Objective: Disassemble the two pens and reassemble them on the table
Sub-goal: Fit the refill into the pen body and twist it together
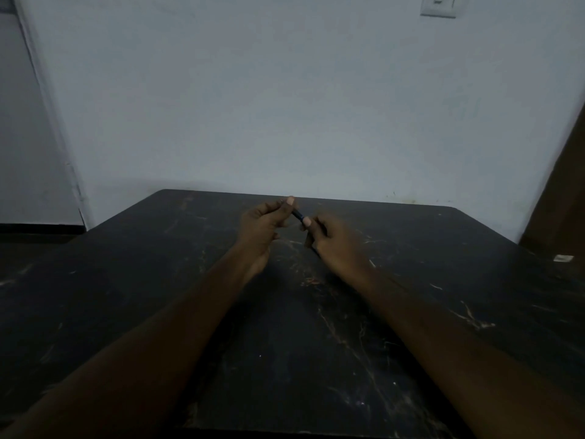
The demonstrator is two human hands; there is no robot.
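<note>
Both my hands hold one dark blue pen (298,214) above the far middle of the black table (285,327). My left hand (264,228) pinches the pen's upper end between thumb and fingers. My right hand (332,242) grips its lower end, and the pen slants down to the right between them. Only a short piece of the barrel shows between the fingers; the rest is hidden in my hands. A thin dark tip (314,249) sticks out under my right hand. I see no second pen.
The black marble-patterned table runs back to a pale wall (285,106). A small white object (564,258) lies near the table's right edge. A brown door or panel (563,191) stands at the right, and a wall switch (438,6) sits high up.
</note>
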